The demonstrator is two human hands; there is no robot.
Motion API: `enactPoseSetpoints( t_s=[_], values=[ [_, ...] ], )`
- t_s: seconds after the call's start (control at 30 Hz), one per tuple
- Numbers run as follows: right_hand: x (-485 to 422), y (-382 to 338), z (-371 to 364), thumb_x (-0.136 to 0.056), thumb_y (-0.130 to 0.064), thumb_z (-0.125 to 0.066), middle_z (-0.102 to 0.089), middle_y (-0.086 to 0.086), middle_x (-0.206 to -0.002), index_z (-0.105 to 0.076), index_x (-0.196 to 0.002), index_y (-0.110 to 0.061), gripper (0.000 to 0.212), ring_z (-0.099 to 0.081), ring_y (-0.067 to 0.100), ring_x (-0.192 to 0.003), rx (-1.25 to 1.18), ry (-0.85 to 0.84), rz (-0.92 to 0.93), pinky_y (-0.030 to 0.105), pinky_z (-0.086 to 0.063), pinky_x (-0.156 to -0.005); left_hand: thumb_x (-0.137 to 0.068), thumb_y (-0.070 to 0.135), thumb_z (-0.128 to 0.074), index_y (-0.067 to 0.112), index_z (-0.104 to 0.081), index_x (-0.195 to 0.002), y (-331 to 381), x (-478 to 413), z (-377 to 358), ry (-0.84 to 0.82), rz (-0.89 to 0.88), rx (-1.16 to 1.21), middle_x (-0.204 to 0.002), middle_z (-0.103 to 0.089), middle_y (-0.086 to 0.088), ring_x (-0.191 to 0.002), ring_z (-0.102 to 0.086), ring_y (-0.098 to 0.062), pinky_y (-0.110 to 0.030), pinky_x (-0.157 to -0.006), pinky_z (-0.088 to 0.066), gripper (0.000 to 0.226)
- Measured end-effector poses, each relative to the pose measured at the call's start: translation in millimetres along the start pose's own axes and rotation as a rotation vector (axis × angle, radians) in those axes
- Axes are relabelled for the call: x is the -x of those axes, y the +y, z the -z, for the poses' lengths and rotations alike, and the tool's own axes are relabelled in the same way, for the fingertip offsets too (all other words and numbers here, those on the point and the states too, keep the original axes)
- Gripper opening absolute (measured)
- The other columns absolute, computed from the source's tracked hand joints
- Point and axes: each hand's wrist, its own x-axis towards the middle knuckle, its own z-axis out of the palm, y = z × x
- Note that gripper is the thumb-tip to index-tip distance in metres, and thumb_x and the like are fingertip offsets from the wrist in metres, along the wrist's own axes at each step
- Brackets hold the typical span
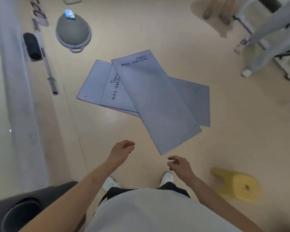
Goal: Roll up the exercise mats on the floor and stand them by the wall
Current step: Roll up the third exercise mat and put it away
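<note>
Nothing is rolled yet: the grey exercise mats [151, 97], seemingly three, lie flat and overlapped on the floor [224, 148]. Left hand [122, 150] and right hand [180, 164] hover empty, fingers loosely curled.

The lower mat [115, 91] reads "GYM"; the top mat's [157, 101] print is blurred.

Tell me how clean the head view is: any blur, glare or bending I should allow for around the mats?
Head view: the mats sit fairly sharp mid-frame, print partly readable; the edges smear, so the yellow stool and the machine frame are blurred; wide-angle bending curves the wall; a bright glare spot tops the dome; light is soft, shadows faint; both hands are slightly soft.
</note>
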Motion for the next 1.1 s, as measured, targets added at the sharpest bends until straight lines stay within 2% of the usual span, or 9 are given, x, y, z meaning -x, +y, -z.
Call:
enactPoseSetpoints(
  t_s=[0.27,0.37,0.43,0.53,0.57,0.7,0.83,0.97,1.1],
  values=[
    [-19.6,138.5,147.0,-0.094,-0.027,-0.071,-0.074,0.000,-0.094,-0.072,-0.115,-0.023,0.022,-0.071,0.016,-0.087,-0.130,0.099,-0.113,0.023,-0.048,-0.073,-0.095,0.021,-0.065,0.021,-0.074,-0.115,70.0,-41.3,-204.2,-0.180,0.038,-0.178,-0.107,-0.075,0.000,-0.098,-0.070,-0.019,-0.036,-0.090,-0.054,0.021],
    [-36.4,171.9,199.1,-0.094,-0.031,-0.070,-0.073,-0.001,-0.094,-0.072,-0.117,-0.023,0.024,-0.070,0.018,-0.089,-0.089,0.110,-0.137,0.029,-0.051,-0.079,-0.095,0.021,-0.065,0.020,-0.073,-0.117,87.8,-46.6,-262.9,-0.220,0.056,-0.202,-0.110,-0.075,0.002,-0.094,-0.071,-0.016,-0.031,-0.087,-0.053,0.023],
    [-48.5,181.9,230.8,-0.094,-0.032,-0.070,-0.072,-0.003,-0.094,-0.071,-0.116,-0.025,0.023,-0.069,0.019,-0.090,-0.080,0.113,-0.139,0.024,-0.048,-0.076,-0.095,0.021,-0.066,0.022,-0.073,-0.115,96.1,-54.4,-290.7,-0.241,0.068,-0.230,-0.108,-0.075,0.002,-0.095,-0.071,-0.017,-0.032,-0.087,-0.053,0.021],
    [-68.2,191.1,270.5,-0.098,-0.034,-0.065,-0.066,-0.009,-0.099,-0.064,-0.113,-0.033,0.015,-0.061,0.013,-0.092,-0.024,0.097,-0.150,0.005,-0.037,-0.065,-0.095,0.021,-0.067,0.025,-0.074,-0.111,105.2,-72.7,-317.3,-0.268,0.069,-0.291,-0.105,-0.075,0.001,-0.097,-0.071,-0.020,-0.036,-0.091,-0.054,0.018],
    [-74.5,194.1,279.9,-0.099,-0.034,-0.064,-0.065,-0.009,-0.101,-0.063,-0.115,-0.033,0.016,-0.059,0.012,-0.092,-0.007,0.089,-0.164,0.005,-0.037,-0.064,-0.094,0.020,-0.067,0.023,-0.075,-0.111,107.3,-79.3,-322.8,-0.262,0.073,-0.293,-0.104,-0.076,0.001,-0.097,-0.072,-0.021,-0.037,-0.093,-0.053,0.019],
    [-98.6,205.1,298.1,-0.098,-0.033,-0.065,-0.065,-0.006,-0.102,-0.068,-0.126,-0.018,0.032,-0.060,0.013,-0.095,0.012,0.071,-0.214,0.021,-0.043,-0.074,-0.093,0.018,-0.068,0.020,-0.074,-0.110,116.8,-118.2,-337.9,-0.241,0.103,-0.283,-0.101,-0.077,0.001,-0.094,-0.073,-0.022,-0.042,-0.097,-0.054,0.019],
    [-132.2,207.0,315.6,-0.095,-0.046,-0.064,-0.064,-0.011,-0.102,-0.067,-0.124,-0.026,0.036,-0.064,0.015,-0.100,0.028,0.033,-0.228,0.033,-0.051,-0.092,-0.090,0.024,-0.067,0.023,-0.072,-0.109,124.1,-181.1,-360.5,-0.302,0.104,-0.333,-0.109,-0.074,-0.001,-0.103,-0.070,-0.023,-0.042,-0.104,-0.051,0.019],
    [-180.5,199.2,344.7,-0.097,-0.034,-0.067,-0.071,-0.002,-0.109,-0.067,-0.128,-0.022,0.033,-0.066,0.017,-0.105,0.057,-0.007,-0.210,0.030,-0.050,-0.094,-0.093,0.023,-0.066,0.022,-0.072,-0.115,131.8,-242.3,-383.3,-0.276,0.128,-0.322,-0.114,-0.073,-0.003,-0.104,-0.069,-0.023,-0.041,-0.105,-0.051,0.023],
    [-256.7,189.5,384.8,-0.096,-0.038,-0.067,-0.071,-0.006,-0.111,-0.065,-0.130,-0.026,0.037,-0.065,0.015,-0.105,0.169,-0.083,-0.156,0.033,-0.051,-0.098,-0.095,0.025,-0.065,0.022,-0.070,-0.118,132.4,-294.4,-412.7,-0.207,0.159,-0.283,-0.114,-0.071,-0.002,-0.106,-0.067,-0.024,-0.042,-0.104,-0.051,0.024]
  ],
)
